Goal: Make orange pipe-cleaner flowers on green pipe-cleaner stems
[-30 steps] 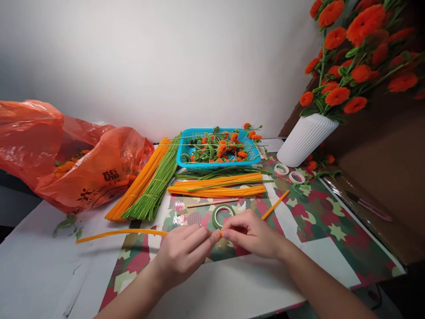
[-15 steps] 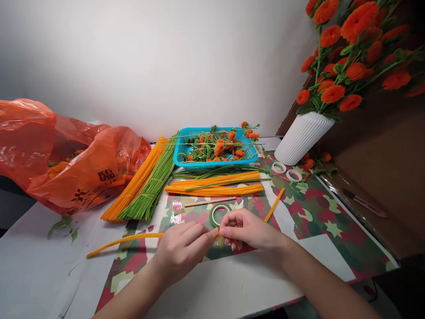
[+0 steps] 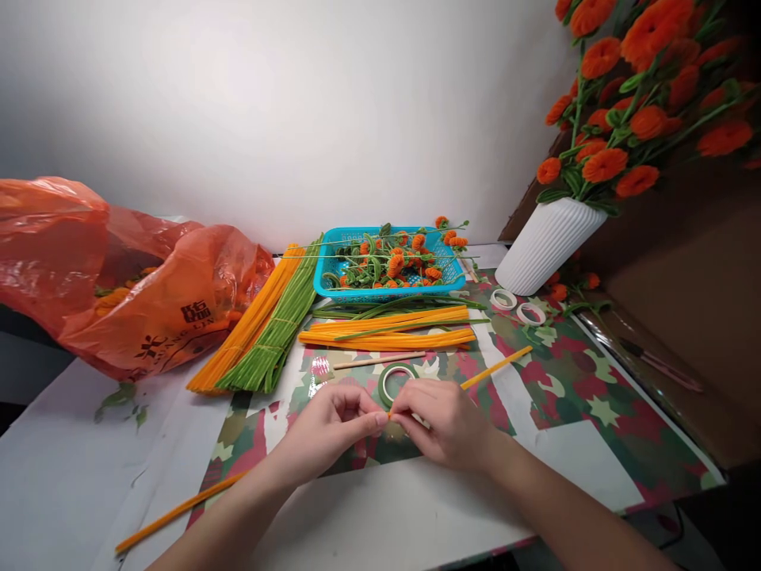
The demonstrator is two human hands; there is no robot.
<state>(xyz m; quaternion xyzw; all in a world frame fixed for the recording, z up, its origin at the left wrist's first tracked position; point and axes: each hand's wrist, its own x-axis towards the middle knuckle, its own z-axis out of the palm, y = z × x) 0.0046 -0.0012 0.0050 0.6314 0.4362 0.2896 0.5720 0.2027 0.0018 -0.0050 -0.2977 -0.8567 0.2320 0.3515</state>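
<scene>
Presently, orange strip (image 3: 498,367): I see only a tiny piece of it between the fingertips of the left hand (image 3: 333,427) and the right hand (image 3: 445,416), just in front of the green tape roll (image 3: 383,388). One end points to the upper right, past the right knuckles; the other comes out from behind the left forearm (image 3: 238,507), toward the lower left. Whether it is one piece or two joined, I cannot tell.
Left fingers: thumb and forefinger are together, clamped on the strip; the others are curled.
Right fingers: the thumb and forefinger pinch the same strip, very near to the left thumb.
Strip ends, against half a second ago: the left end ran almost level to the left, and now it slopes down below the wrist; the right end shows longer.
Left wrist: it has turned, so I see the thumb side instead of the back of the hand.
Blue basket (image 3: 389,295): it remains behind the hands, well apart from them.
</scene>
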